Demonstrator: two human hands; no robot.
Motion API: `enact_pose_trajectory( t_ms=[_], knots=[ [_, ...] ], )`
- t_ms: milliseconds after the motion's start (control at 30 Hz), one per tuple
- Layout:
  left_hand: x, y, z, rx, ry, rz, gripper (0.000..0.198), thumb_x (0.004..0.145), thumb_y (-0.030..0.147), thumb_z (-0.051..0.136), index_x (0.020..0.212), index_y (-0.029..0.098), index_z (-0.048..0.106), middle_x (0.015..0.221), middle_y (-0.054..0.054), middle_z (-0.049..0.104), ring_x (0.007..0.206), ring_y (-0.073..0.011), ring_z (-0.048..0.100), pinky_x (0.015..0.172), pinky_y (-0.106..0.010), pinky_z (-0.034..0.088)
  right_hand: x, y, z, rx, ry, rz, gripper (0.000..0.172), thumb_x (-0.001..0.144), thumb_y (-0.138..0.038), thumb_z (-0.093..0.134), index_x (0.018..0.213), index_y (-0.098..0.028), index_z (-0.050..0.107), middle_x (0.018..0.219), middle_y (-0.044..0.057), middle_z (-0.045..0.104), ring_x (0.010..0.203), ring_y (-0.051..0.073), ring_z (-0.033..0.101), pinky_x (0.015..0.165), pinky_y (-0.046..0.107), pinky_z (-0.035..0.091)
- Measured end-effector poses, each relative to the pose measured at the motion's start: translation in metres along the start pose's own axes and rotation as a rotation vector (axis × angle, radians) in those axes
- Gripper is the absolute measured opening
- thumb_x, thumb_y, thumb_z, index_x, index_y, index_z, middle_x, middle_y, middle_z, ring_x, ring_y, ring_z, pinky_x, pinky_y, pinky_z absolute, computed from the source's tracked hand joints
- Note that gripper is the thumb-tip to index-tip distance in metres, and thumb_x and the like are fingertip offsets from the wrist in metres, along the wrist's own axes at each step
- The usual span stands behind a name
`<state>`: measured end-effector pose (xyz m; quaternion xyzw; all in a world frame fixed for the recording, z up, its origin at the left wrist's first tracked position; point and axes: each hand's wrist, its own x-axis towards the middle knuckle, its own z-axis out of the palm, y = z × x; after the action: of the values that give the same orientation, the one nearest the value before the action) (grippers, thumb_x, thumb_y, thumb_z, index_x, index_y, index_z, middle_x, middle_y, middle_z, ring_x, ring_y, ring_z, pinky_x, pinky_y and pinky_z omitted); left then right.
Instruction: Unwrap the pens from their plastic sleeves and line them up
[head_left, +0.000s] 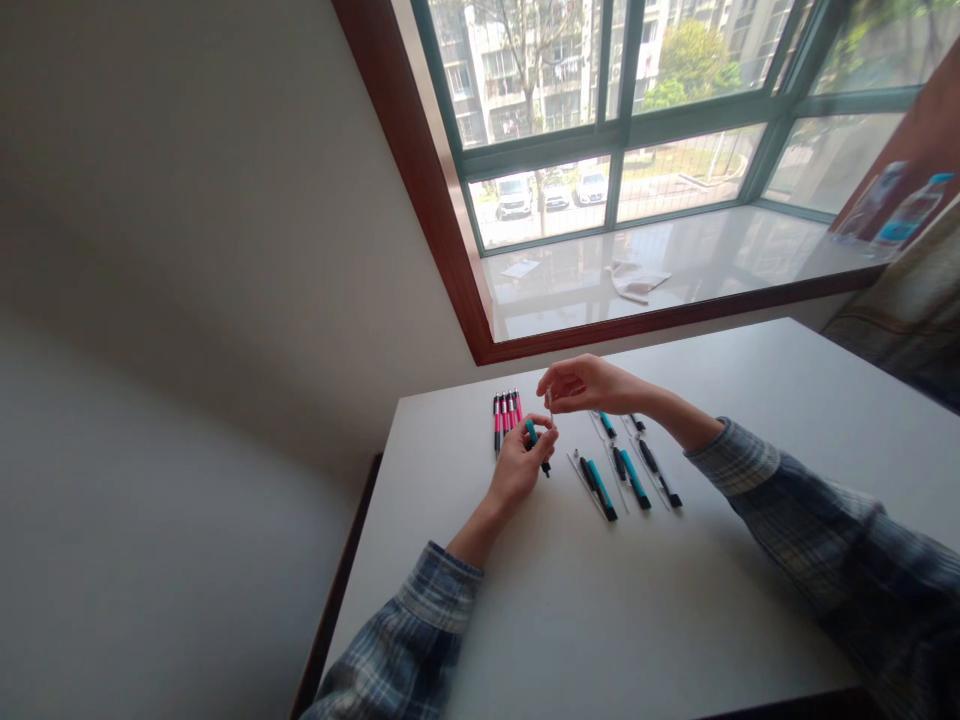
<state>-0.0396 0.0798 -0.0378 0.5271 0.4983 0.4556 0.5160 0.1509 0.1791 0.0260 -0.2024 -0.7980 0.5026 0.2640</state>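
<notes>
My left hand (519,462) is closed around a teal and black pen barrel (532,432), whose dark end sticks out below the fingers. Just above it, my right hand (581,385) pinches a thin, pale stick (551,403) that looks like a pen refill, held upright over my left fingertips. Whether its lower end touches the left hand is hard to see. Pen parts lie in groups to the right: teal barrels (634,478), black grips (589,474) and thin refills (586,485). Some of them are partly hidden behind my right hand and wrist.
Several pink and black pens (505,410) lie side by side left of my hands. The white table (570,610) meets a wall and a window sill (555,310) at the back. On the sill are a crumpled cloth (636,281), a paper (521,268) and plastic bottles (911,212).
</notes>
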Motion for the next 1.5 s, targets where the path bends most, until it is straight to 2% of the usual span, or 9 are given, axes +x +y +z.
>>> enact_pose_trajectory(
  t_ms=[200,367,533,1000,1333,1500],
  knots=[
    [-0.002,-0.001,0.001,0.090,0.008,0.036,0.036,0.087,0.053,0.070,0.096,0.019,0.059,0.069,0.004,0.052,0.060,-0.0107,0.045,0.057,-0.022,0.038,0.001,0.000,-0.002,0.059,0.086,0.011,0.035,0.081,-0.039,0.082,0.106,-0.016,0.074,0.093,0.008,0.079,0.092,0.022,0.076,0.084,0.036,0.061],
    [-0.005,-0.004,0.003,0.245,-0.026,0.098,0.031,0.095,0.051,0.059,0.094,0.020,0.062,0.070,0.003,0.053,0.062,-0.0115,0.046,0.060,-0.023,0.039,0.000,-0.011,-0.005,0.112,0.180,-0.018,0.038,0.080,-0.040,0.084,0.109,-0.017,0.074,0.093,0.007,0.080,0.093,0.024,0.077,0.088,0.040,0.061],
    [-0.007,0.001,0.004,0.338,-0.039,0.104,0.030,0.096,0.050,0.057,0.092,0.021,0.064,0.069,0.003,0.054,0.061,-0.0123,0.046,0.060,-0.023,0.038,0.001,-0.017,0.000,0.123,0.166,-0.039,0.036,0.081,-0.036,0.083,0.110,-0.017,0.073,0.093,0.007,0.080,0.093,0.023,0.077,0.086,0.039,0.061],
    [-0.009,0.005,0.005,0.399,-0.039,0.137,0.029,0.096,0.048,0.057,0.093,0.021,0.066,0.064,0.004,0.050,0.059,-0.0128,0.044,0.059,-0.023,0.036,0.002,-0.017,0.004,0.115,0.219,-0.054,0.033,0.081,-0.038,0.083,0.105,-0.018,0.074,0.092,0.006,0.079,0.091,0.023,0.076,0.088,0.040,0.062],
    [-0.008,0.008,0.005,0.385,-0.024,0.156,0.025,0.096,0.044,0.057,0.092,0.020,0.066,0.067,0.003,0.054,0.060,-0.0126,0.046,0.060,-0.024,0.037,0.001,-0.014,0.007,0.074,0.116,-0.037,0.031,0.083,-0.035,0.080,0.107,-0.018,0.073,0.092,0.007,0.079,0.091,0.023,0.076,0.083,0.037,0.062],
    [-0.006,0.007,0.004,0.318,0.008,0.206,0.018,0.095,0.032,0.053,0.095,0.019,0.065,0.074,0.001,0.058,0.064,-0.0133,0.048,0.063,-0.025,0.040,0.000,-0.017,0.013,0.059,-0.020,-0.029,0.032,0.085,-0.034,0.078,0.112,-0.017,0.073,0.085,0.004,0.077,0.072,0.018,0.073,0.070,0.034,0.061]
  ],
)
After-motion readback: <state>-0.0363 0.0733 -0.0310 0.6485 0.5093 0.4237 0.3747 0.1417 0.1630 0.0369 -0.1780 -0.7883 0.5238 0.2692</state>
